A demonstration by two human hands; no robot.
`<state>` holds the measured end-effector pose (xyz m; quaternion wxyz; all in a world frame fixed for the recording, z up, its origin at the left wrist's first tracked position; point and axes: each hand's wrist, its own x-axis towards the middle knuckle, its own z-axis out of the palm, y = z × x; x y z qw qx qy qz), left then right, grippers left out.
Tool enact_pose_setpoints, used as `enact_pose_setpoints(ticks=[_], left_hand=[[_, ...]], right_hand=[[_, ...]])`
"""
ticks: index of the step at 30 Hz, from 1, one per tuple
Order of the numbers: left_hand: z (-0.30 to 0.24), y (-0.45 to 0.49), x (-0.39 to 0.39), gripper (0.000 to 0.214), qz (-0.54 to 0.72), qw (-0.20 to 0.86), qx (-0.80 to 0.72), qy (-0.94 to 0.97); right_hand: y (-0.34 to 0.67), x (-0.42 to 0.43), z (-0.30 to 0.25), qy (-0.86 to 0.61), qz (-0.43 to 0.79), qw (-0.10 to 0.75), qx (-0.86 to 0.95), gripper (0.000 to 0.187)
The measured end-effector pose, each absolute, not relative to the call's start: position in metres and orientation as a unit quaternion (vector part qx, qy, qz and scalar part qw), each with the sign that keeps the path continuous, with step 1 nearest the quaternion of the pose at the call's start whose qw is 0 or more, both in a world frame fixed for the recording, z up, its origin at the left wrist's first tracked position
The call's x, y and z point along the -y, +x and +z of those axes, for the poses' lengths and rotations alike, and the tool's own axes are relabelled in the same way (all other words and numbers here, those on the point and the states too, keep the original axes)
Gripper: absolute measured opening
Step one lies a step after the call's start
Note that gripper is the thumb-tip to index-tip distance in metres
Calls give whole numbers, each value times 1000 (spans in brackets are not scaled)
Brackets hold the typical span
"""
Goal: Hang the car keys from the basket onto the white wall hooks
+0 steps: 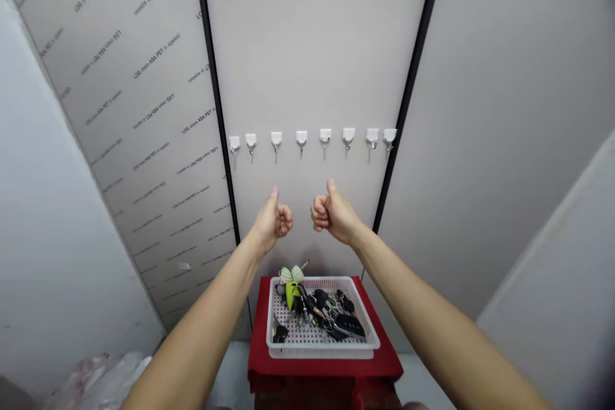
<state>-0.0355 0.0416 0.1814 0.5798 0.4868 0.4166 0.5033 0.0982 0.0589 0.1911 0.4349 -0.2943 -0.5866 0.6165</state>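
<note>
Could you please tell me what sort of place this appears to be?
It looks like a narrow partitioned nook for keys, perhaps in an office: a row of white wall hooks, a white basket of keys, and panel walls with printed lettering.

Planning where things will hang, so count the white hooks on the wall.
8. The white hooks sit in one row across the pale wall panel; none seem hidden.

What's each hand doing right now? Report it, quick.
Left hand: closed in a fist, thumb up, holding nothing.
Right hand: closed in a fist, thumb up, holding nothing.
</note>
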Motion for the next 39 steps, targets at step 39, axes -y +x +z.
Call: enact_pose_setpoints(ticks=[39], left_hand=[[22,-50,-43,46,230,171,-597,749]], right_hand=[[84,-56,16,-532,321,233,749,19]])
